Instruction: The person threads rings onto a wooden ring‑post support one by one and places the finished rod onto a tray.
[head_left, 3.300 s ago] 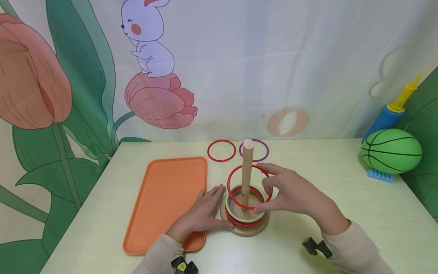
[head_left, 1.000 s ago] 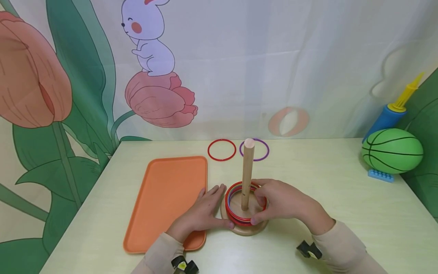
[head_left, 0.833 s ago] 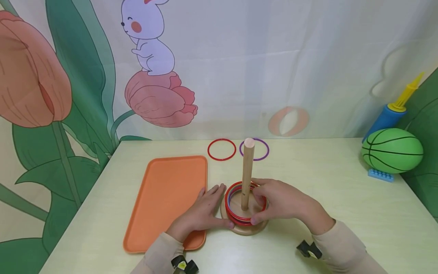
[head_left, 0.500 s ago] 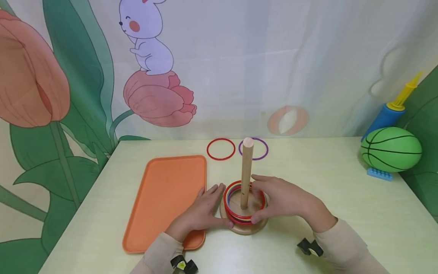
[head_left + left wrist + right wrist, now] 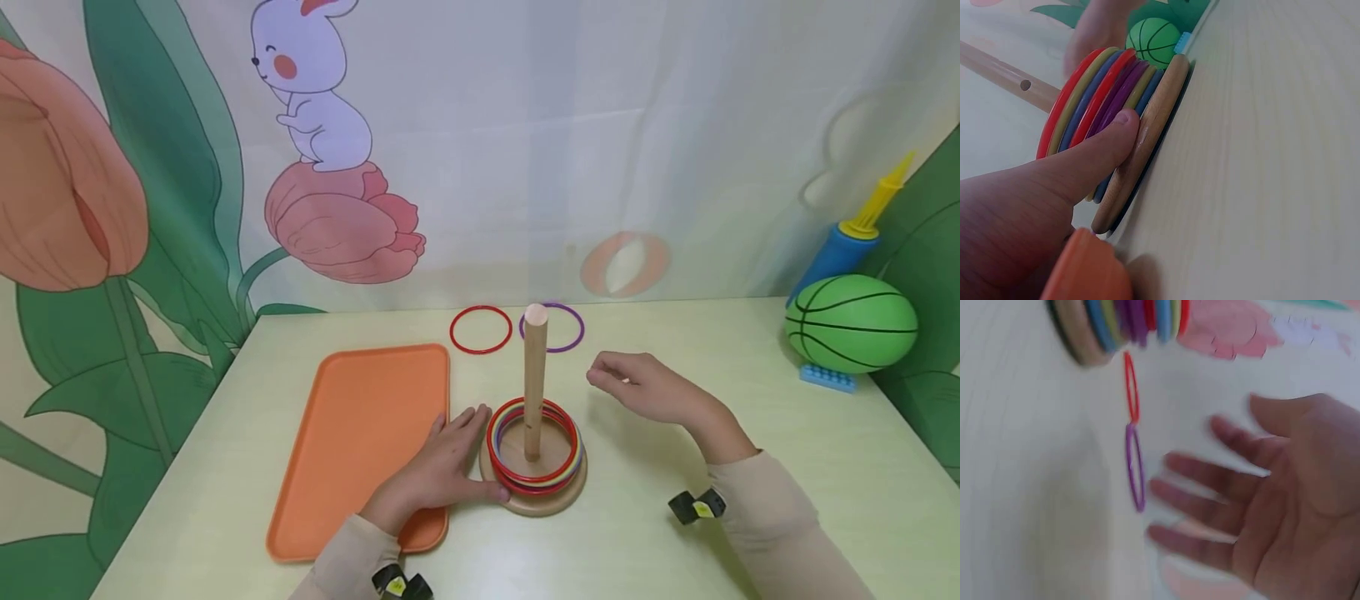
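A round wooden base (image 5: 547, 507) with an upright peg (image 5: 534, 367) stands near the middle of the table. Around the peg lies a stack of coloured rings (image 5: 1096, 100), with a red ring on top. My left hand (image 5: 435, 468) rests at the base's left side; in the left wrist view its straight thumb touches the lower rings. Raised to the right of the peg, my right hand (image 5: 654, 390) holds nothing, and the right wrist view shows its fingers spread and relaxed. Behind the peg, a loose red ring (image 5: 452, 329) and a purple ring (image 5: 582, 329) lie flat.
An orange tray (image 5: 360, 442) lies on the left, partly under my left hand. At the right edge are a green ball (image 5: 851, 325), a blue studded block (image 5: 827, 378) and a blue-and-yellow pump (image 5: 834, 254). A printed curtain (image 5: 465, 150) hangs behind the table.
Earlier my right hand lowered a red ring over the peg onto the stack. It has since let go and moved up and right. My left hand has stayed at the base.
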### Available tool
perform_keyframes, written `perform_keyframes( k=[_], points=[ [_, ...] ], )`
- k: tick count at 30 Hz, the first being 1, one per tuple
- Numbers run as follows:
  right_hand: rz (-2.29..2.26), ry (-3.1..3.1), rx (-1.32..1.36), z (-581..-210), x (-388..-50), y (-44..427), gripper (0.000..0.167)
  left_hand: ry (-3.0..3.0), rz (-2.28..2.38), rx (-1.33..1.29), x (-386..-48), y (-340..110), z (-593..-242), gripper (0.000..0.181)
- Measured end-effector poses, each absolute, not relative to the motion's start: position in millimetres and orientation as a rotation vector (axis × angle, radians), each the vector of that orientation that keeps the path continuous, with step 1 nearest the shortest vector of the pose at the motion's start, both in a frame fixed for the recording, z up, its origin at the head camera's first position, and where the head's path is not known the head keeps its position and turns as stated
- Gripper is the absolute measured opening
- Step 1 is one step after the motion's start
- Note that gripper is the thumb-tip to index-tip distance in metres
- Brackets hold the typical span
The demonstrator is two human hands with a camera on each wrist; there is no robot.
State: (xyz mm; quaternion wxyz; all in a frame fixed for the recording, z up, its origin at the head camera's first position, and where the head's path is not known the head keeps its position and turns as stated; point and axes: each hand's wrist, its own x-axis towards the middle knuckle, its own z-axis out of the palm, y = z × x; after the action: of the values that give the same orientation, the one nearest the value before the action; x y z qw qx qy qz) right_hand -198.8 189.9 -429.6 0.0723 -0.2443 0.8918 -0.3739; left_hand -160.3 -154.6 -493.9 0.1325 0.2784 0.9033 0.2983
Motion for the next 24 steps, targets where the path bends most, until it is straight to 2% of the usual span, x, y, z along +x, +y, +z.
perform_keyframes(
  k=[9, 19, 24],
  points=[
    [-1.021, 2.802, -0.664, -477, -226, 197, 0.036, 2.625, 0.867, 0.798, -161, -156, -493, 0.124],
    [-0.788, 2.915, -0.427, -488, -258, 175, 0.072, 2.622, 0.874, 0.812, -162, -155, -496, 0.124],
    [-0.771, 2.933, -0.397, -494, -268, 175, 0.067, 2.622, 0.872, 0.815, -162, -155, -497, 0.125]
  ],
)
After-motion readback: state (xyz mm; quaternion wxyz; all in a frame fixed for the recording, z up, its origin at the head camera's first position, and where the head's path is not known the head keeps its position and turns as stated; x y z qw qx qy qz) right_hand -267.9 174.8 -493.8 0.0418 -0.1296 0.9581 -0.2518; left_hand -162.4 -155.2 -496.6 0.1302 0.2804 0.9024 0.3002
